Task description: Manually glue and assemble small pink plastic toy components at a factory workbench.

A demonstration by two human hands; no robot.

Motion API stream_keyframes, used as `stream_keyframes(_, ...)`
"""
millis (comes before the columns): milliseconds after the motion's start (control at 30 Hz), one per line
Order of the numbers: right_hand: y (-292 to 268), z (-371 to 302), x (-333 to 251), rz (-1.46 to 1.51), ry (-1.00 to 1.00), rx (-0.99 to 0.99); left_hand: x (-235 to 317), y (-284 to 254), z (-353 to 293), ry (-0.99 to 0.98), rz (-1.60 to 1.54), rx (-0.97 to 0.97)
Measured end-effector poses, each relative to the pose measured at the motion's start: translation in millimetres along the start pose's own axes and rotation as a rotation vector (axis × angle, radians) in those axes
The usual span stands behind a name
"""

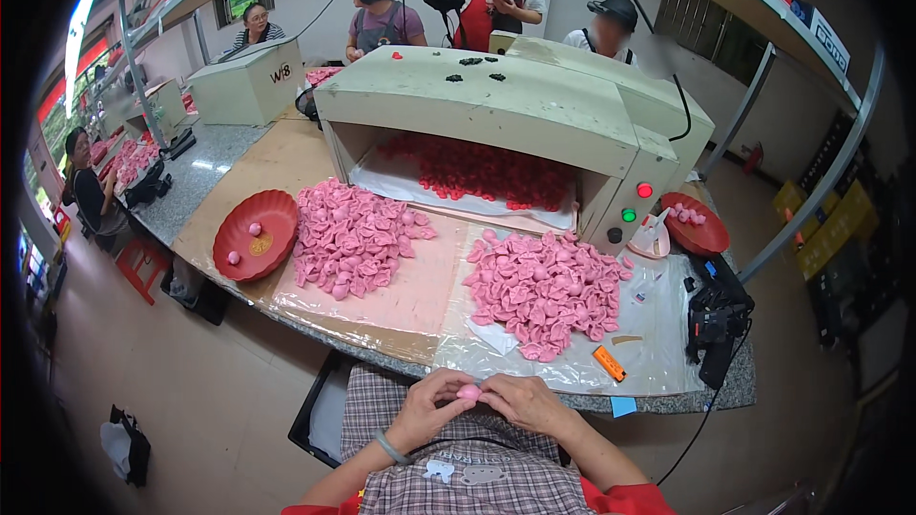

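Close to my lap, in front of the table's near edge, a small rounded pink piece sits between my two hands. My left hand pinches it from the left with thumb and fingertips. From the other side my right hand closes its fingertips on the same piece. Beyond them on the table lie two heaps of similar pink pieces, a left heap and a right heap. Many of these look like curled, leaf-like shapes, with some round balls among them.
A pale green machine stands behind the heaps, small red pieces inside its opening. Red bowls flank it, one left, one right. An orange utility-knife-like object and a black device lie at right. Several people are beyond.
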State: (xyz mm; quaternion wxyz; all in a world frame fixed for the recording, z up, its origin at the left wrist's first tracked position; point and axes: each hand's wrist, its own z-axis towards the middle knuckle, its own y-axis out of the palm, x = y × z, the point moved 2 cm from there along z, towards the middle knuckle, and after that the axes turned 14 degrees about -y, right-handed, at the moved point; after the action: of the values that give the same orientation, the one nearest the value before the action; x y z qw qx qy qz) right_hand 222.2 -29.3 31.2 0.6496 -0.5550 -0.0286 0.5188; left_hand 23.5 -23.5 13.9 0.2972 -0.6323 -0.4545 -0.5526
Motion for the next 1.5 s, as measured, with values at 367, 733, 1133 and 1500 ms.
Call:
stream_keyframes(367, 3.5, -1.8, 0.6, 0.028, -0.029, 0.04, -12.9, -2.1, 1.7, -0.011, -0.07, 0.017)
stream_keyframes(733, 7.6, 0.0, -6.9, -0.074, -0.059, 0.082, -20.6, -0.3, -0.6, 0.021, -0.179, 0.04)
stream_keyframes(1133, 9.8, 0.5, -6.4, -0.101, -0.117, 0.173, -22.4, 3.1, -1.3, 0.106, -0.144, 0.08)
stream_keyframes(1500, 5.7, 2.1, -4.0, -0.111, -0.092, 0.161, -19.9, 8.9, 0.9, 0.064, -0.187, 0.088)
